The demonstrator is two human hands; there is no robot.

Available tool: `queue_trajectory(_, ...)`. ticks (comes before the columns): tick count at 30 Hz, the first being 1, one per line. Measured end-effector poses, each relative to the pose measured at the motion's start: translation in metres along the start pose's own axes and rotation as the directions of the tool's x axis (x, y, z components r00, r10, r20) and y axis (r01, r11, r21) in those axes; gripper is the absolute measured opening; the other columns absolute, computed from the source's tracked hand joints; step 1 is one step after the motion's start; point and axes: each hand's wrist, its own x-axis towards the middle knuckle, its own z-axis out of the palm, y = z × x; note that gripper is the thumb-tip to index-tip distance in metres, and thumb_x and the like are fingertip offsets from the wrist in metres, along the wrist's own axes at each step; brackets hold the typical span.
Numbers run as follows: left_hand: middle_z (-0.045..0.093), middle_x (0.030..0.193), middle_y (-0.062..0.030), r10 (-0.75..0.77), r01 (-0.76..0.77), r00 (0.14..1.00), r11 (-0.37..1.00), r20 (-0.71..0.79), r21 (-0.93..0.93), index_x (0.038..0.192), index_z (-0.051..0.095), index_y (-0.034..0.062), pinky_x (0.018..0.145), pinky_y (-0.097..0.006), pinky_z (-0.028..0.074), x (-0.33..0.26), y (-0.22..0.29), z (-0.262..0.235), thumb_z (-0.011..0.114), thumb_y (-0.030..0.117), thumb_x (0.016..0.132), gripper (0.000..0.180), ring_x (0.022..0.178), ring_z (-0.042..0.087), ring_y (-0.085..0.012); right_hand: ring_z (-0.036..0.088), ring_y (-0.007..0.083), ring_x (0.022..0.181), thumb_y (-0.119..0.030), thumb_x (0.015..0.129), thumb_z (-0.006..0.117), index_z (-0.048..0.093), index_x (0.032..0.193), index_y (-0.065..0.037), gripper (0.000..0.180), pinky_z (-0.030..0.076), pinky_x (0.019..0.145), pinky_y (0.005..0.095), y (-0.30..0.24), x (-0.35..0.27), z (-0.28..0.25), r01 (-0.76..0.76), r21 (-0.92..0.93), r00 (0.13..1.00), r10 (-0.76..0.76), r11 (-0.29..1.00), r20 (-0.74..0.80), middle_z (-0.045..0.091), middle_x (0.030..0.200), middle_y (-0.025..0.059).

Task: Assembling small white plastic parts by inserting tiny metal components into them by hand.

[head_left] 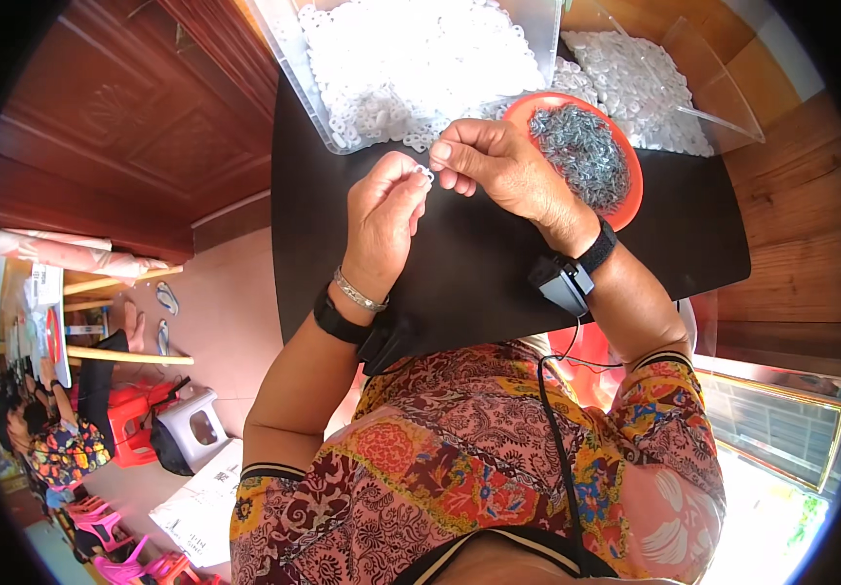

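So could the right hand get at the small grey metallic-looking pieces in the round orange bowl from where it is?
Probably yes: the right hand appears close beside the round orange bowl, and the small grey metallic-looking pieces lie uncovered.

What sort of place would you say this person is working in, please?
Probably a home or small shop used for light handwork: a clear bin of white pieces and an orange bowl of small metallic-looking parts stand on a dark table, with sandals on the pink floor.
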Motion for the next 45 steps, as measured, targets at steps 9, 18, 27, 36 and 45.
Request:
queue_trajectory(9,0.047,0.06,0.0008,-0.021,0.021,1.0,1.0,0.006,0.006,0.077,0.051,0.0046,0.045,-0.019,0.029,0.001,-0.003,0.002,0.049,0.015,0.089,0.016,0.049,0.038,-0.0047,0.049,0.0044,0.064,-0.027,0.092,0.059,0.061,0.083,-0.004,0.024,0.04,0.058,0.0191,0.0,-0.003,0.005,0.03,-0.027,0.999,-0.031,0.999,-0.008,0.054,0.068,-0.0036)
queue_trajectory(18,0.046,0.061,0.0007,-0.044,0.044,0.999,0.999,-0.02,0.004,0.076,0.051,0.0045,0.045,-0.019,0.029,0.001,-0.003,0.002,0.048,0.016,0.09,0.018,0.049,0.038,-0.0046,0.048,0.0048,0.065,-0.026,0.092,0.059,0.06,0.082,-0.004,0.025,0.04,0.06,0.0198,0.0,-0.004,0.007,0.033,-0.133,0.998,-0.04,0.991,-0.048,0.054,0.068,-0.0029)
queue_trajectory(27,0.046,0.06,0.0009,-0.034,0.034,0.999,0.999,-0.01,0.002,0.075,0.05,0.0044,0.045,-0.019,0.029,0.001,-0.003,0.002,0.047,0.015,0.09,0.018,0.049,0.037,-0.0047,0.05,0.0075,0.062,-0.024,0.091,0.058,0.06,0.078,-0.002,0.026,0.042,0.057,0.0245,0.006,-0.002,0.006,0.038,-0.196,0.992,-0.061,0.98,-0.113,0.056,0.064,0.0003)
queue_trajectory(36,0.045,0.06,0.0015,-0.017,0.017,1.0,1.0,0.004,0.013,0.074,0.05,0.0047,0.045,-0.019,0.029,0.001,-0.005,0.002,0.047,0.014,0.089,0.018,0.049,0.037,-0.0047,0.05,0.0083,0.06,-0.024,0.09,0.059,0.06,0.078,-0.001,0.026,0.042,0.055,0.026,0.008,-0.003,0.011,0.094,-0.216,0.987,-0.119,0.972,-0.109,0.056,0.062,0.0016)
queue_trajectory(45,0.046,0.058,0.0009,-0.002,0.0,0.997,1.0,-0.072,-0.029,0.074,0.05,0.0043,0.042,-0.019,0.028,-0.003,-0.01,0.008,0.048,0.014,0.089,0.019,0.046,0.037,-0.0048,0.045,0.0046,0.062,-0.019,0.094,0.055,0.053,0.074,-0.003,0.026,0.039,0.056,0.022,0.011,-0.004,0.018,0.12,-0.31,0.977,-0.168,0.943,-0.133,0.051,0.063,-0.0017)
